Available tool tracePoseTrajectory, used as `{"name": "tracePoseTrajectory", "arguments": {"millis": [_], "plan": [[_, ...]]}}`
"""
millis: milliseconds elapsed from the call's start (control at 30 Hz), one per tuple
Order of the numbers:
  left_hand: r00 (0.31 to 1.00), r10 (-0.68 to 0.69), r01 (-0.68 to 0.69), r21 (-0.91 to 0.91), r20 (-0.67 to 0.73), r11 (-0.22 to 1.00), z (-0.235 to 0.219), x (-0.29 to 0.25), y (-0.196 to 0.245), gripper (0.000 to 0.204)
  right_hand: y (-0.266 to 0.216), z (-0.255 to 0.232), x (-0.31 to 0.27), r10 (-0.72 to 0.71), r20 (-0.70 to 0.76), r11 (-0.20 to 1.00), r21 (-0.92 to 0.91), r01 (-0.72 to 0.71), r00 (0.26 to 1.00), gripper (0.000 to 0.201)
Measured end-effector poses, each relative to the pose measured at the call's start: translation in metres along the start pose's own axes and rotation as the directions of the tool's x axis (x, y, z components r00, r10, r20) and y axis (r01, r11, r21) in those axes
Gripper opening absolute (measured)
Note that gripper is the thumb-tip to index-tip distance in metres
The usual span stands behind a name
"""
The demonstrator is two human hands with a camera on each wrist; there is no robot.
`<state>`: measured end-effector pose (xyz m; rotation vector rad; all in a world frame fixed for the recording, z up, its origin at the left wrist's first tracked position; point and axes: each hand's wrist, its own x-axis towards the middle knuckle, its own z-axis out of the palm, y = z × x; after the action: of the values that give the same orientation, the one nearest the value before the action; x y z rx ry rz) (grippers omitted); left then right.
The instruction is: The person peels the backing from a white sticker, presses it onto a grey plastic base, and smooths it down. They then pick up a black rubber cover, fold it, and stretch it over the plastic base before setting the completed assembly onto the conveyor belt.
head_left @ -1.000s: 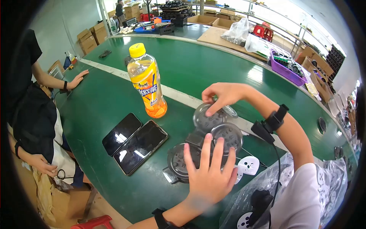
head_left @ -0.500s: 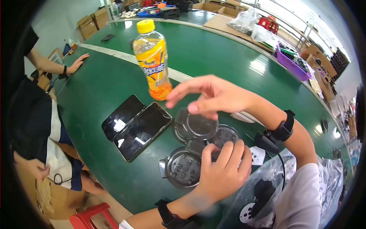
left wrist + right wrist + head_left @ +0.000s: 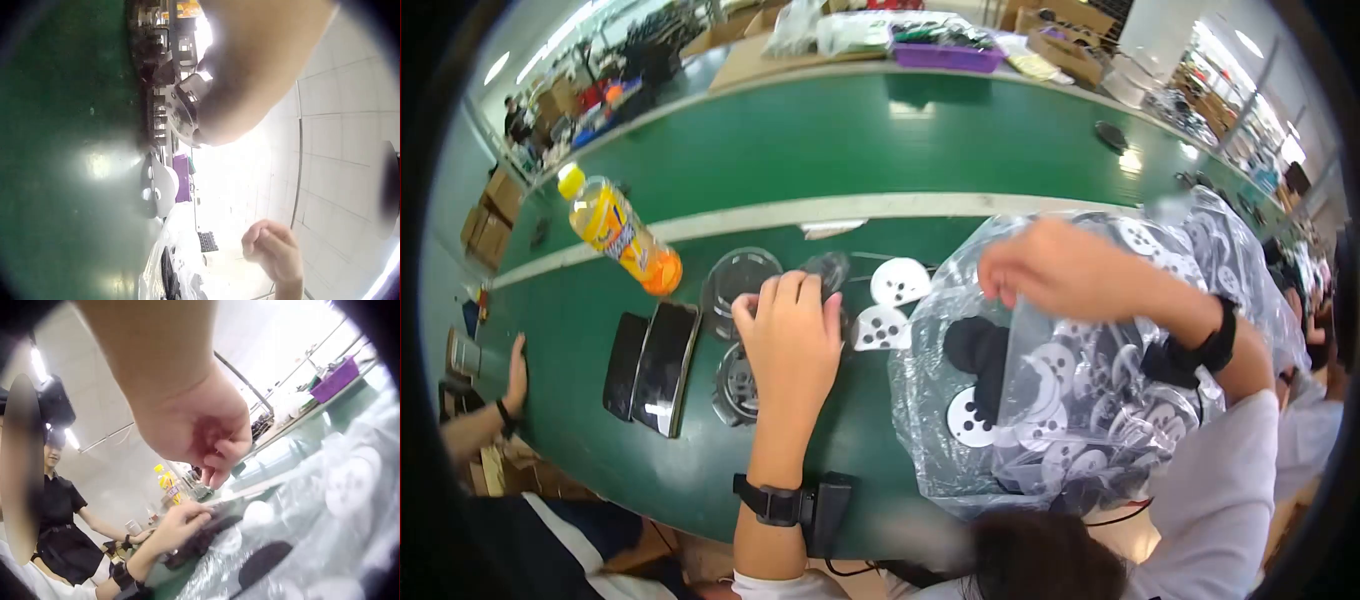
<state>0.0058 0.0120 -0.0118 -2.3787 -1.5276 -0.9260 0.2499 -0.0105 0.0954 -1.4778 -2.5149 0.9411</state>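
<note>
A dark, see-through hinged case (image 3: pixel 738 382) with several round sections lies on the green table, small pegs inside one of them. My left hand (image 3: pixel 792 325) bends over its middle and grips it, covering part. In the left wrist view the fingertips meet a clear round piece (image 3: pixel 181 119) at the case's edge. My right hand (image 3: pixel 1060 270) hangs above a clear plastic bag (image 3: pixel 920 430), fingers loosely curled, with nothing visible in them. White discs with holes fill the bag. Two loose white pieces, one rounded (image 3: pixel 900 282) and one half-round (image 3: pixel 882 328), lie between case and bag.
Two phones (image 3: pixel 665 365) lie left of the case. Behind them a yellow-capped drink bottle (image 3: pixel 622 235) stands. Another person's hand (image 3: pixel 517 375) rests at the table's left edge. A purple basket (image 3: pixel 948 56) sits beyond the far side. Black round pads (image 3: pixel 975 345) show in the bag.
The head view has swung right, bringing the bag into the middle. My right hand has left the case and moved right, over the bag, its fingers more curled. My left hand stays at the case.
</note>
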Motion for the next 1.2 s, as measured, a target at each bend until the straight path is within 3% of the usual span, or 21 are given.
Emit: {"name": "tracePoseTrajectory", "arguments": {"millis": [67,133,267,333,400,467,533,567,633,700,767,800,867,933,1000,1033,1067,1100,1133,1167,1200], "plan": [[0.997,0.046,-0.047,-0.01,-0.069,0.999,-0.005,0.004,0.001,0.01,0.013,0.022,-0.021,0.076,-0.056,0.993,-0.083,-0.08,0.996,0.017],[0.991,0.074,-0.077,-0.019,-0.11,0.997,-0.013,0.004,0.005,0.007,0.034,0.053,-0.03,-0.158,-0.175,0.981,-0.143,0.133,0.972,0.016],[0.935,0.153,-0.173,-0.035,-0.32,0.984,-0.032,0.007,0.022,0.007,0.048,0.087,-0.035,-0.239,-0.292,0.951,-0.261,0.164,0.926,0.022],[0.91,0.24,-0.268,-0.038,-0.339,0.963,-0.046,0.004,0.038,0.01,0.041,0.082,-0.033,-0.037,-0.19,0.996,-0.082,0.022,0.981,0.026],[0.872,0.291,-0.334,-0.044,-0.394,0.941,-0.049,-0.002,0.053,0.013,0.043,0.083,-0.029,0.001,-0.252,0.999,-0.052,-0.015,0.968,0.029],[0.744,0.476,-0.558,-0.044,-0.469,0.829,-0.048,-0.01,0.073,0.014,0.054,0.087,-0.028,0.079,-0.304,0.997,0.002,-0.082,0.949,0.032],[0.759,0.483,-0.586,-0.136,-0.437,0.798,-0.038,-0.021,0.086,0.014,0.07,0.087,-0.021,0.154,-0.195,0.946,0.312,-0.088,0.969,0.043],[0.79,0.506,-0.581,-0.162,-0.345,0.797,-0.036,-0.026,0.091,0.014,0.068,0.084,-0.022,0.208,-0.165,0.925,0.352,-0.14,0.964,0.046],[0.829,0.518,-0.558,-0.257,-0.21,0.789,-0.031,-0.029,0.096,0.01,0.068,0.083,-0.025,0.215,-0.173,0.938,0.31,-0.154,0.961,0.042],[0.846,0.5,-0.533,-0.25,-0.187,0.808,-0.025,-0.028,0.096,0.009,0.071,0.082,-0.025,0.222,-0.173,0.945,0.281,-0.168,0.959,0.038],[0.857,0.491,-0.515,-0.246,-0.155,0.821,-0.019,-0.027,0.093,0.008,0.078,0.087,-0.026,0.173,-0.295,0.966,0.235,-0.104,0.94,0.019],[0.856,0.496,-0.517,-0.255,-0.146,0.817,-0.019,-0.027,0.093,0.008,0.077,0.088,-0.028,0.184,-0.293,0.963,0.247,-0.112,0.938,0.019],[0.844,0.533,-0.477,-0.367,0.064,0.799,-0.022,-0.027,0.094,0.007,0.074,0.079,-0.031,0.206,-0.482,0.884,0.465,0.049,0.852,0.015],[0.857,0.512,-0.462,-0.354,0.059,0.813,-0.025,-0.028,0.096,0.007,0.068,0.074,-0.035,0.204,-0.514,0.898,0.438,0.05,0.833,0.013],[0.852,0.495,-0.373,-0.462,0.172,0.804,-0.029,-0.028,0.093,0.009,0.061,0.073,-0.035,0.243,-0.642,0.809,0.548,0.214,0.727,0.015],[0.826,0.449,-0.238,-0.51,0.342,0.827,-0.036,-0.028,0.094,0.005,0.061,0.075,-0.033,0.181,-0.713,0.78,0.524,0.343,0.677,0.01],[0.827,0.446,-0.234,-0.511,0.343,0.827,-0.033,-0.029,0.095,0.005,0.058,0.076,-0.034,0.181,-0.71,0.78,0.525,0.341,0.68,0.01],[0.886,0.303,0.04,-0.71,0.351,0.703,-0.031,-0.03,0.098,0.015,0.051,0.075,-0.039,0.016,-0.824,0.912,0.244,0.33,0.566,0.008],[0.905,0.154,0.286,-0.835,0.396,0.47,-0.028,-0.031,0.098,0.025,0.044,0.074,-0.042,-0.183,-0.872,0.959,-0.058,0.276,0.454,0.006],[0.877,0.169,0.4,-0.879,0.449,0.257,-0.028,-0.028,0.091,0.048,0.038,0.073,-0.044,-0.449,-0.811,0.89,-0.367,0.272,0.375,0.007],[0.848,0.15,0.527,-0.839,0.508,-0.134,-0.027,-0.027,0.092,0.039,0.023,0.07,-0.053,-0.606,-0.585,0.724,-0.687,0.068,0.54,0.01]]}}
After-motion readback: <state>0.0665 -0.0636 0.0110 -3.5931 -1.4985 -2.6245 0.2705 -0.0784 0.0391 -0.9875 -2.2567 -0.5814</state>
